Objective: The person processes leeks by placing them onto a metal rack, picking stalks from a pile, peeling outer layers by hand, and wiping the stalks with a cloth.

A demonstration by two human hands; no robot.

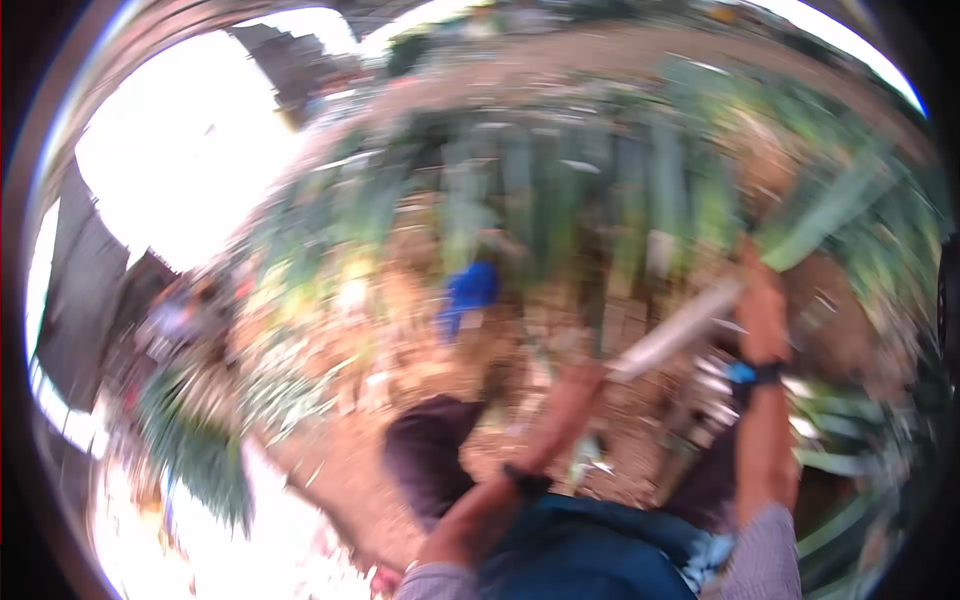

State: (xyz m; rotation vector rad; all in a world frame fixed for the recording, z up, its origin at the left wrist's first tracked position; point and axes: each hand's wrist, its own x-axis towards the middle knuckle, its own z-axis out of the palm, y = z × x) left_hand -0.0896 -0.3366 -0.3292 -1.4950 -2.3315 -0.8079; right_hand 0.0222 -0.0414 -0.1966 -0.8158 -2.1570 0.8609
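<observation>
A leek-like stalk (680,330) lies at a slant between my hands, its pale shaft low and its green leaves fanning out at the upper right. My left hand (580,395) is closed at the pale lower end; motion blurs its fingers. My right hand (763,310) is wrapped round the stalk where the pale part meets the leaves. A dark band is on each wrist, the right one with a light blue patch.
A wide row of green leafy stalks (520,180) lies beyond my hands. A blue object (470,295) rests among the pale ends. Another leafy bundle (200,440) is at the lower left. Brown soil (345,480) shows near my knee. Everything is blurred.
</observation>
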